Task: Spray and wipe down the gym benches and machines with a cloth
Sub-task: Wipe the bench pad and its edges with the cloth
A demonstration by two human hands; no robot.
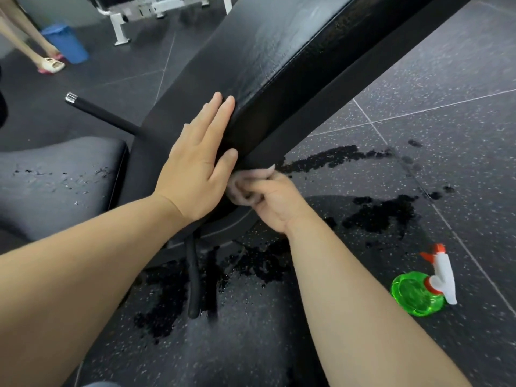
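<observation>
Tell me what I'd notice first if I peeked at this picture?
The left hand lies flat on the black bench in the middle, and the right hand grips a cloth at its lower edge. A bright green spray bottle sits on the floor at lower right, near dark wet patches.

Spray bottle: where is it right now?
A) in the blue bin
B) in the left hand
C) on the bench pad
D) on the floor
D: the spray bottle sits on the floor, off to the right of the bench.
</observation>
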